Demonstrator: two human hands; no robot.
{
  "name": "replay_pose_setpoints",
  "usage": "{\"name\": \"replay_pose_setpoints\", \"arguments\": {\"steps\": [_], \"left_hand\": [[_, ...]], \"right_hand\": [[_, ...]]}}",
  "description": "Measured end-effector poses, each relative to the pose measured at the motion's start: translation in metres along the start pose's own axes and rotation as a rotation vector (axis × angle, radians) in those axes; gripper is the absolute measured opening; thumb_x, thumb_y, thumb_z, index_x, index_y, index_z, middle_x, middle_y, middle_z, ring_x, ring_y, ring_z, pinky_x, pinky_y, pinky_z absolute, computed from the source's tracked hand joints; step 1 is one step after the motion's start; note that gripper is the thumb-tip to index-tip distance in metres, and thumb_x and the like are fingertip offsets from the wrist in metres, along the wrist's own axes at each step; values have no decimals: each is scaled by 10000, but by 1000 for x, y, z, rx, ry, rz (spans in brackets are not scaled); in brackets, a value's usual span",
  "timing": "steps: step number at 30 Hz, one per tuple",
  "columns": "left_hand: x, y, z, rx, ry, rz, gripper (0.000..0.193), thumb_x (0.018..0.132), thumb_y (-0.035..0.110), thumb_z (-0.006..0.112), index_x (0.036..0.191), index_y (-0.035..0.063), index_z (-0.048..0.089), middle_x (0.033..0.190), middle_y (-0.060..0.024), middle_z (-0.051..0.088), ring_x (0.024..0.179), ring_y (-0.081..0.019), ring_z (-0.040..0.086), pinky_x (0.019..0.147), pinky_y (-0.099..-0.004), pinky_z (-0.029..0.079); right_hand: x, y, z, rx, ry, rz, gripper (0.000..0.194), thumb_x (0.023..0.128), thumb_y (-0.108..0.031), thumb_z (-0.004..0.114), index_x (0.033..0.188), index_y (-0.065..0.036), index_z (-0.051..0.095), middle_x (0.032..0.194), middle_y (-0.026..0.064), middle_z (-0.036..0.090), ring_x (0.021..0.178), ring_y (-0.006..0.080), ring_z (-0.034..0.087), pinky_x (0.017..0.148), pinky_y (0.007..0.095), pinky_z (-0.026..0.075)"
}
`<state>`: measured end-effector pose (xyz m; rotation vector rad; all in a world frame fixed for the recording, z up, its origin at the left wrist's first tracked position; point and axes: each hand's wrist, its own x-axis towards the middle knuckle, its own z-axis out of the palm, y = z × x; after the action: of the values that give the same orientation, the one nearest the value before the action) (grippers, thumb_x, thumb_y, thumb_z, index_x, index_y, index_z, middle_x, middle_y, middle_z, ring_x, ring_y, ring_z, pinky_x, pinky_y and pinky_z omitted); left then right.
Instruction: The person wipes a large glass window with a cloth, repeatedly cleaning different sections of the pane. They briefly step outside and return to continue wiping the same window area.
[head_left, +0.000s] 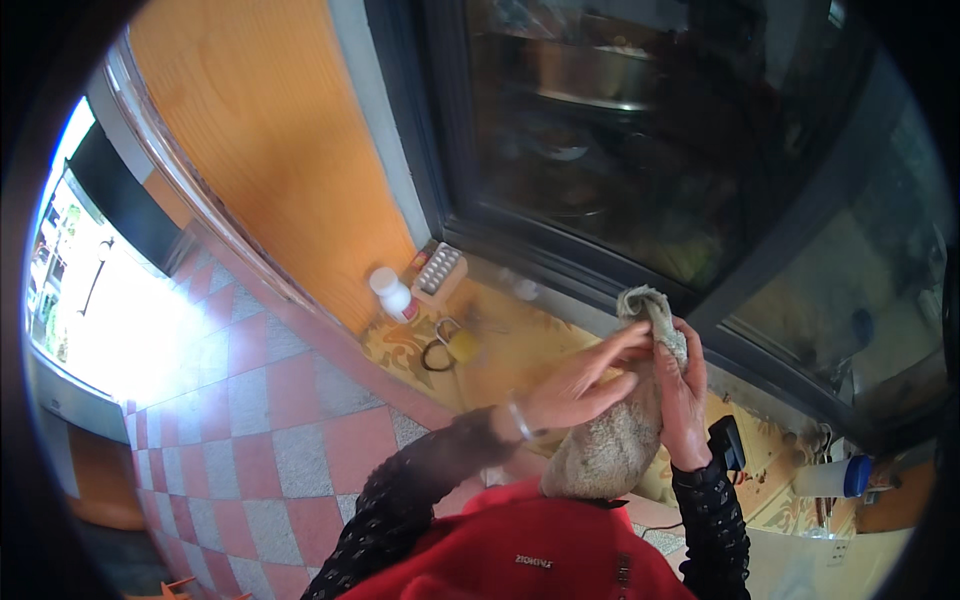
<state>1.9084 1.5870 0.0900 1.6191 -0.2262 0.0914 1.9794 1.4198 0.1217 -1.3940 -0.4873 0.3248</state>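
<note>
A worn greyish-beige terry cloth (611, 450) hangs in front of the red garment on my chest, its upper end folded over into a loose roll. My right hand (684, 390) grips that upper end between thumb and fingers. From the other side, my left hand (581, 386) has its fingers on the fold and its thumb against the cloth; the fingertips are partly hidden. A pale bracelet (520, 421) circles my left wrist. Both hands are above a tan patterned ledge (495, 375), close to a dark-framed glass door (600, 187).
On the ledge stand a white bottle (390, 291), a blister pack of pills (440, 270) on a box, and a brass padlock (459, 343). To the right are a black device (726, 442) and a blue-lidded container (832, 478). Pink and grey checked floor tiles (300, 457) spread out at left.
</note>
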Motion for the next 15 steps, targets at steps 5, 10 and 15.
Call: {"name": "replay_pose_setpoints", "arguments": {"steps": [5, 10, 15], "left_hand": [[-78, -32, -78, 781, 331, 97, 491, 914, 109, 609, 1402, 76, 559, 1356, -135, 581, 1150, -350, 602, 968, -446, 495], [-101, -63, -117, 1027, 453, 97, 513, 845, 136, 639, 1354, 85, 597, 1356, -129, 551, 1280, -362, 501, 1083, -491, 385], [-98, -86, -133, 1157, 379, 106, 561, 843, 209, 610, 1387, 88, 551, 1399, -133, 511, 1383, -362, 415, 1148, -548, 296]], "right_hand": [[56, 3, 64, -294, 19, -209, 391, 987, -4, 588, 1375, -18, 544, 1292, 56, 611, 1177, 117, 554, 1031, 281, 447], [137, 28, 135, -767, -53, -563, 465, 867, 84, 593, 1306, -65, 615, 1120, 145, 609, 1034, 326, 634, 920, 343, 495], [175, 84, 197, -1099, -172, -659, 506, 782, 10, 646, 1249, -183, 663, 1063, 93, 608, 902, 318, 680, 741, 447, 566]]}}
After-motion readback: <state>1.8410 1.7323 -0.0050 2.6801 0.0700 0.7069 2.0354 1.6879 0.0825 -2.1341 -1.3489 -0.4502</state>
